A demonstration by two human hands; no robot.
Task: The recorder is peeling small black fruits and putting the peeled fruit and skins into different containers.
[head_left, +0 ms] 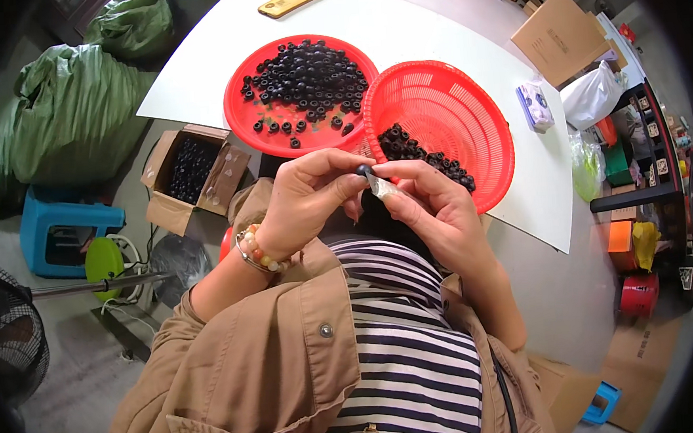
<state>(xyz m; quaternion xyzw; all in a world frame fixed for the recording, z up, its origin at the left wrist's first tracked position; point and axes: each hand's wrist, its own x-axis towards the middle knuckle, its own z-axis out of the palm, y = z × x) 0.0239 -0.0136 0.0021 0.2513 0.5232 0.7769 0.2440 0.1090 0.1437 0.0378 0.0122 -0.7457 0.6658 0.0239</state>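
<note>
My left hand (296, 197), with a beaded bracelet on its wrist, pinches a small round black part (364, 170) between thumb and fingertips. Fingers and thumb of my right hand (441, 211) close on a small blade (381, 187) whose grip is wrapped in whitish material. The blade's tip is right beside the black part; whether it cuts in is too small to tell. Beyond my hands, a shallow red tray (238, 128) carries many black parts (306, 72), several with a hole visible. A deeper red slotted basket (475, 113) overlaps its right edge and holds similar black pieces (426, 156).
The white table (422, 33) bears a yellow phone (291, 1) and a tissue pack (534, 107). Left, on the floor, are an open carton of black parts (193, 169), a blue stool (66, 234), green sacks (70, 114) and a fan (8, 324). A shelf (647, 194) stands right.
</note>
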